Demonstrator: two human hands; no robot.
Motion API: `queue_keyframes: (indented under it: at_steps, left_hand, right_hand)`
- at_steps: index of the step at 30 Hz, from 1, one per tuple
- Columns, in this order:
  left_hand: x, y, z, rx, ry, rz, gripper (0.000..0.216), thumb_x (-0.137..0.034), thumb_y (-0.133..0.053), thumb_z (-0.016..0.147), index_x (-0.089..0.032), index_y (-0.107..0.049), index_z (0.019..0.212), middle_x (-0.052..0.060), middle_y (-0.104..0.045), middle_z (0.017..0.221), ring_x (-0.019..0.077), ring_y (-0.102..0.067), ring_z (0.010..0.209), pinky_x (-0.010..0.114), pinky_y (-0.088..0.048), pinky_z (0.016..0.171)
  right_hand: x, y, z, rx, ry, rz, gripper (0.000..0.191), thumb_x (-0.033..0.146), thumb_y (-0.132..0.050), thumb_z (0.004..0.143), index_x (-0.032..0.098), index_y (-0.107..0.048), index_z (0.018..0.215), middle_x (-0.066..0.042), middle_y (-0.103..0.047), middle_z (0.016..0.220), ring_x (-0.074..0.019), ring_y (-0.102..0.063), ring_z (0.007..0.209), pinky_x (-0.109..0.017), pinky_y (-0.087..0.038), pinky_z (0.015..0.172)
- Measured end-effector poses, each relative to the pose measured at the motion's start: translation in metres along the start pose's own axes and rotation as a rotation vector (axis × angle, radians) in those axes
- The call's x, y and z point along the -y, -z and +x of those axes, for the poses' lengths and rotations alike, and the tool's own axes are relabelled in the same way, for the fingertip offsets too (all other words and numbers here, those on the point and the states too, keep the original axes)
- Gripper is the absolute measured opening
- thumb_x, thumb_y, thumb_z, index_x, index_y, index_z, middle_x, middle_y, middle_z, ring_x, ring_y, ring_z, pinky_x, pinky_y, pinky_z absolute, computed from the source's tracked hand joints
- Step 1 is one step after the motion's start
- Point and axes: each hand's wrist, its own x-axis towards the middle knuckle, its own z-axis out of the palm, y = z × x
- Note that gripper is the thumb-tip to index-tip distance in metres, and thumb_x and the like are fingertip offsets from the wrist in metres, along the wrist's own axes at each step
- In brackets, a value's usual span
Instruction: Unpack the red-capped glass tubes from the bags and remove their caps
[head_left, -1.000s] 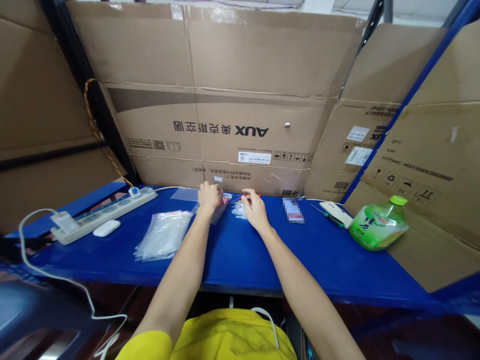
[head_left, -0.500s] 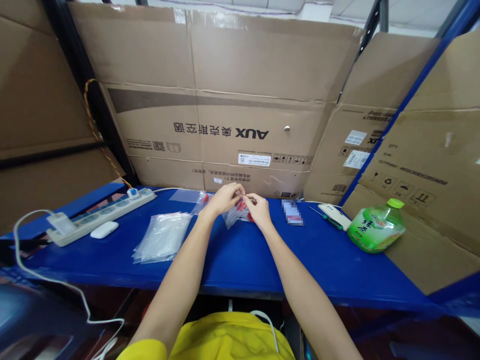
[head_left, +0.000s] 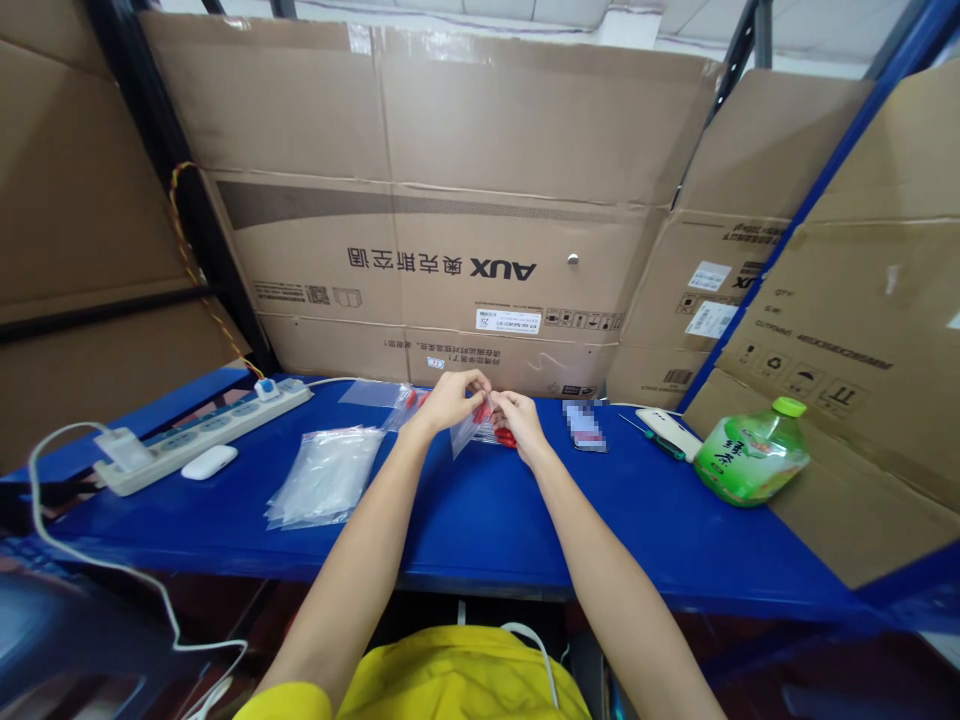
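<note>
Between both hands hangs a small clear plastic bag with red pieces showing in it. My left hand is closed in a pinch on the bag's upper edge. My right hand pinches the same edge from the other side, its fingertips close to the left ones. Red pieces lie on the table just below the right hand. Left of the left hand, more red pieces show in clear plastic. A stack of clear zip bags lies flat nearer to me on the left.
A power strip with a white plug and a white case are at the left. On the right are a phone, a screwdriver, a white device and a green bottle. Cardboard walls the blue table.
The bag has shifted slightly and hangs a little differently between my fingers. My right hand's fingers have curled slightly, and more of the red pieces below show. Both hands stay in place.
</note>
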Motion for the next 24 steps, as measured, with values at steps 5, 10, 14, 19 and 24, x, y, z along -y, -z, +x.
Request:
queue_keyframes:
  at_steps: [5, 10, 14, 19, 24]
  left_hand:
    - [0.004, -0.005, 0.002, -0.019, 0.167, -0.106, 0.018, -0.019, -0.058, 0.08, -0.015, -0.075, 0.084, 0.003, -0.077, 0.077, 0.0162, -0.069, 0.072, 0.025, -0.05, 0.069]
    - [0.018, -0.01, 0.003, -0.015, 0.214, -0.228, 0.016, -0.026, -0.063, 0.08, -0.014, -0.073, 0.08, 0.004, -0.074, 0.073, 0.0143, -0.066, 0.065, 0.024, -0.047, 0.063]
    - [0.024, -0.014, 0.003, -0.003, 0.251, -0.363, 0.02, -0.02, -0.067, 0.075, -0.014, -0.067, 0.094, 0.002, -0.072, 0.07, 0.0136, -0.065, 0.062, 0.023, -0.047, 0.061]
    - [0.02, -0.019, 0.001, 0.011, 0.294, -0.48, 0.029, -0.01, -0.063, 0.071, -0.018, -0.052, 0.097, -0.006, -0.063, 0.062, 0.0096, -0.057, 0.052, 0.021, -0.043, 0.058]
    - [0.017, -0.023, 0.001, 0.043, 0.224, -0.525, 0.03, -0.009, -0.057, 0.071, -0.022, -0.04, 0.093, -0.01, -0.055, 0.063, 0.0079, -0.053, 0.054, 0.019, -0.038, 0.057]
  right_hand:
    - [0.003, 0.0, -0.002, 0.019, -0.038, -0.023, 0.029, 0.044, -0.077, 0.071, 0.018, -0.067, 0.071, -0.001, -0.067, 0.061, -0.0124, -0.06, 0.052, -0.022, -0.046, 0.049]
    - [0.002, -0.001, -0.002, 0.034, -0.08, 0.005, 0.037, 0.054, -0.074, 0.075, 0.018, -0.064, 0.071, -0.002, -0.068, 0.062, -0.0124, -0.06, 0.049, -0.022, -0.045, 0.047]
    - [0.001, -0.001, -0.002, 0.052, -0.083, -0.012, 0.03, 0.046, -0.076, 0.07, 0.019, -0.062, 0.069, 0.0, -0.066, 0.06, -0.0115, -0.059, 0.049, -0.022, -0.046, 0.048]
    - [0.001, -0.001, -0.002, 0.046, -0.086, -0.045, 0.019, 0.037, -0.067, 0.069, 0.02, -0.059, 0.064, 0.001, -0.064, 0.055, -0.0108, -0.058, 0.046, -0.021, -0.045, 0.048]
    - [0.002, -0.004, -0.003, 0.028, -0.064, -0.082, 0.015, 0.032, -0.063, 0.067, 0.021, -0.056, 0.06, 0.001, -0.063, 0.052, -0.0123, -0.057, 0.045, -0.023, -0.047, 0.048]
